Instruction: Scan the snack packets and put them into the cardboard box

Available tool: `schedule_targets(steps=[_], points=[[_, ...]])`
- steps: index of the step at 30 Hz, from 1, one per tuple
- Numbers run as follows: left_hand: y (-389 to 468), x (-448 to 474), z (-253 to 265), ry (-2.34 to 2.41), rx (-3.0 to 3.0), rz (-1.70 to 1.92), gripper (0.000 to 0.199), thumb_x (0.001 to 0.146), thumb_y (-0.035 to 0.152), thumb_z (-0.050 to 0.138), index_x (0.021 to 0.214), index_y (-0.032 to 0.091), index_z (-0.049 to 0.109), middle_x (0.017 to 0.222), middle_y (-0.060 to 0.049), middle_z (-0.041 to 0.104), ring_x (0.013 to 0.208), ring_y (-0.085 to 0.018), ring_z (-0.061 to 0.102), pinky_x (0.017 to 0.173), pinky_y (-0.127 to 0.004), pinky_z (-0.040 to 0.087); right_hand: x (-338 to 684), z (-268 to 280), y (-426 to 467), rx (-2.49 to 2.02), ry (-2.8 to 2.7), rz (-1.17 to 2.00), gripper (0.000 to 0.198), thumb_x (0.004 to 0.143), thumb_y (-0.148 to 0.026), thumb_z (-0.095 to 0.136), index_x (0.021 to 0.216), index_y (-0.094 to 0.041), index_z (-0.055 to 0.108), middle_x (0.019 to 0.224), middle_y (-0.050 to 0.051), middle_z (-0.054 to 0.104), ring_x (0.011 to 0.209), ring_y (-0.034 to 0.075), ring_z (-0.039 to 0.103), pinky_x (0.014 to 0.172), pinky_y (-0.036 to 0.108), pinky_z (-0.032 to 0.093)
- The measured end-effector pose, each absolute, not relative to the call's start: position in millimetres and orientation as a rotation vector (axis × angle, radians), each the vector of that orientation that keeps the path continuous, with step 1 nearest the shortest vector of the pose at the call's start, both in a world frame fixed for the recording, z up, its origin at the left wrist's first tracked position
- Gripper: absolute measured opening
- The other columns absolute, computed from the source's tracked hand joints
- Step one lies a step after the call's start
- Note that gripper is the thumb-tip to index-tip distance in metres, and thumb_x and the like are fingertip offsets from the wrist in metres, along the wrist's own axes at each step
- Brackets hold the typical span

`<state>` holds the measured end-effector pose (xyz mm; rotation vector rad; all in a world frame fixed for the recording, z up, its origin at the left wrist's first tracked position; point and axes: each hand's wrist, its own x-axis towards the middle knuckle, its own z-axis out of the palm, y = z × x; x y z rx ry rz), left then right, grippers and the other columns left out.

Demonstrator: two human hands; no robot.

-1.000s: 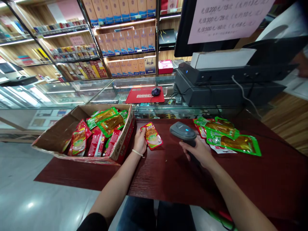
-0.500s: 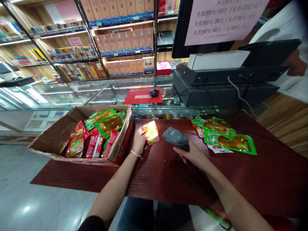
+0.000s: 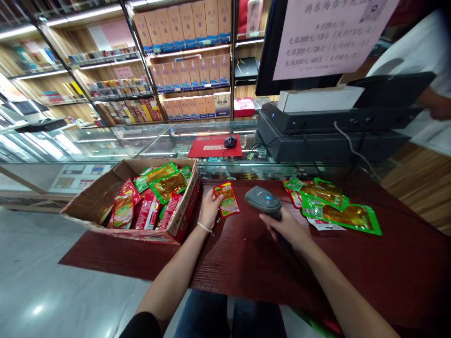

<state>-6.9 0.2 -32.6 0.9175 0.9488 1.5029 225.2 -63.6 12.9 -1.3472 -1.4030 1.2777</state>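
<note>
My left hand point(image 3: 210, 210) grips the left edge of a red snack packet point(image 3: 228, 201), thumb on top, just above the dark red table point(image 3: 225, 263). My right hand point(image 3: 283, 228) is wrapped round the handle of a grey barcode scanner point(image 3: 263, 201). Its head points left toward the packet, a short gap away, and a small blue light shows on top. Left of my left hand stands an open cardboard box point(image 3: 81, 201) holding several red and green snack packets. Beyond my right hand lies a pile of green-edged packets point(image 3: 341, 213).
A glass counter behind the table carries a red mouse pad point(image 3: 207, 146) with a black mouse point(image 3: 230, 142). At the right stand a monitor with a pink notice point(image 3: 327, 42) and dark machines point(image 3: 338, 141). Someone in white point(image 3: 416, 51) is at the far right. Stocked shelves point(image 3: 190, 70) line the back.
The bright scanner light on the packet has gone out, and a blue light now shows on the scanner. The whole view has shifted slightly; both hands keep their grips.
</note>
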Motion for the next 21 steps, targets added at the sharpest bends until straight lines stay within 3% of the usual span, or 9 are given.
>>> schedule_targets(steps=[7,13,18,21], points=[[-36.2,-11.3,31.2,0.905,1.18,1.495,0.028,0.083,0.037,0.067,0.103,0.018,0.062,0.1,-0.006,0.072,0.09,-0.02,0.068,0.083,-0.031,0.053,209.8,39.0,-68.0,-1.305,-1.269,1.194,0.045,0.072,-0.057,0.074,0.083,-0.023,0.048,0.052,-0.007,0.054,0.033,0.011,0.049,0.033,0.023,0.039],[-61.9,-75.7,90.7,1.021,1.517,1.561,0.028,0.087,0.035,0.063,0.11,0.019,0.06,0.105,-0.005,0.07,0.094,-0.018,0.066,0.085,-0.03,0.053,185.9,55.6,-76.0,-1.273,-1.365,1.197,0.047,0.072,-0.059,0.075,0.075,-0.021,0.049,0.053,-0.004,0.054,0.036,0.01,0.049,0.037,0.023,0.038],[-59.6,-176.9,100.1,1.266,1.483,1.747,0.033,0.085,0.033,0.063,0.116,0.019,0.058,0.106,-0.007,0.07,0.097,-0.02,0.068,0.087,-0.034,0.054,163.5,56.3,-74.1,-1.218,-1.373,1.267,0.046,0.073,-0.058,0.075,0.079,-0.021,0.049,0.054,-0.005,0.054,0.035,0.01,0.047,0.037,0.023,0.036],[-53.7,-237.0,88.1,1.532,1.392,1.905,0.039,0.081,0.024,0.064,0.119,0.019,0.057,0.116,-0.01,0.067,0.108,-0.022,0.065,0.097,-0.039,0.051,150.0,55.9,-71.8,-1.187,-1.393,1.293,0.045,0.074,-0.057,0.075,0.077,-0.021,0.048,0.054,-0.005,0.054,0.035,0.009,0.047,0.037,0.022,0.035]])
